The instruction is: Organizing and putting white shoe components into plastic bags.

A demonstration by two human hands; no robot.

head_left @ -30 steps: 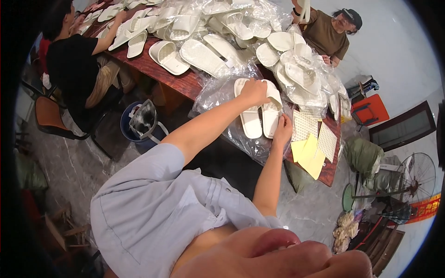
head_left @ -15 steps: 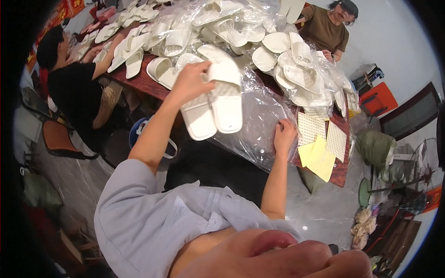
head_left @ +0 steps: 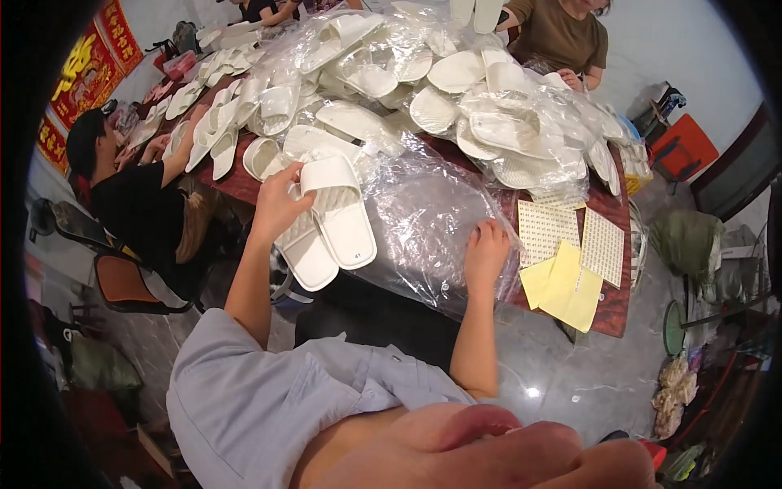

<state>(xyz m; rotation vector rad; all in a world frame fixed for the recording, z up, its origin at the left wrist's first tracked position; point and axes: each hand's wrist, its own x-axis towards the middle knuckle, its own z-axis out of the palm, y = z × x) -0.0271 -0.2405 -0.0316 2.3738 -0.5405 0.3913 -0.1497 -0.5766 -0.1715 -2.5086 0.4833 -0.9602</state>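
Note:
My left hand (head_left: 277, 204) is closed round the straps of a pair of white slide slippers (head_left: 346, 224), which hang over the table's near edge, soles slanting toward me. My right hand (head_left: 487, 247) lies on a large clear plastic bag (head_left: 419, 212) spread flat on the table, its fingers apart and slightly bent. Beyond both hands is a big heap of white slippers (head_left: 456, 72), many wrapped in clear plastic. Sheets of small stickers (head_left: 550, 228) and yellow backing papers (head_left: 570, 289) are just right of my right hand.
The dark red table (head_left: 607, 314) runs away from me. A person in black (head_left: 134, 200) sits at the left, handling slippers. Another person in a brown top (head_left: 558, 37) stands across the table. An orange-backed chair (head_left: 134, 281) is at the left and a red-orange chair (head_left: 684, 159) at the far right.
My left hand has brought the slippers left and slightly lower, and they have turned in its grip. My right hand stays on the plastic bag. The view has shifted a little.

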